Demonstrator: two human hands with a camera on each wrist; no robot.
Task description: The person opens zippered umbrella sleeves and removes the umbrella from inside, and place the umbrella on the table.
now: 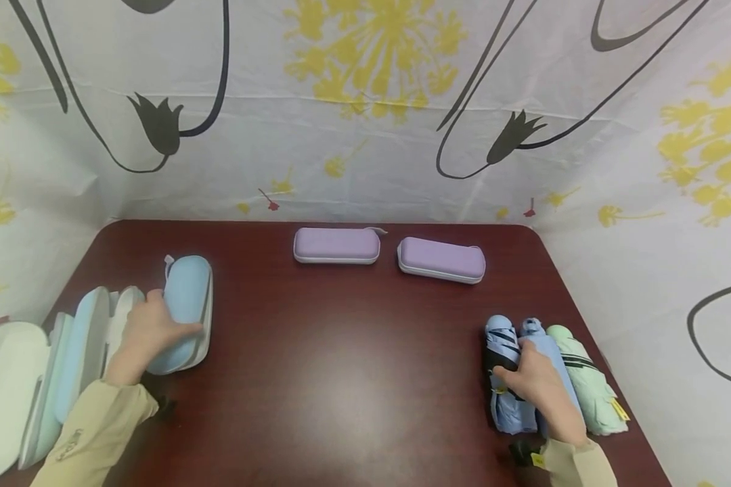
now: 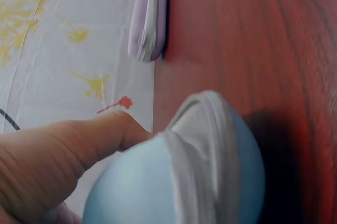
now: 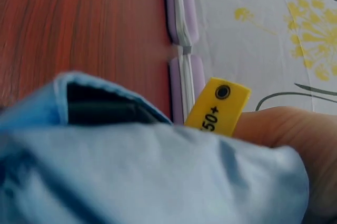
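Note:
My left hand (image 1: pixel 149 331) grips a light blue zip case (image 1: pixel 185 291), thumb laid across it and fingers at its left side. In the left wrist view the end of the blue case (image 2: pixel 131 187), with its whitish zip edge, stands near the thumb. At the right, my right hand (image 1: pixel 536 379) holds a blue folded umbrella (image 1: pixel 502 338) with a dark band, the thumb over it. A plain blue umbrella (image 1: pixel 545 345) lies partly under that hand, and a mint green umbrella (image 1: pixel 585 385) is beside it. The right wrist view shows blue umbrella fabric (image 3: pixel 158 166) and a yellow tag (image 3: pixel 218 108).
Two lilac zip cases (image 1: pixel 337 245) (image 1: pixel 441 260) lie at the table's back edge. Several white, mint and blue cases (image 1: pixel 12 385) stand in a row at the left. The dark red table (image 1: pixel 341 358) meets a patterned cloth (image 1: pixel 371 155) behind.

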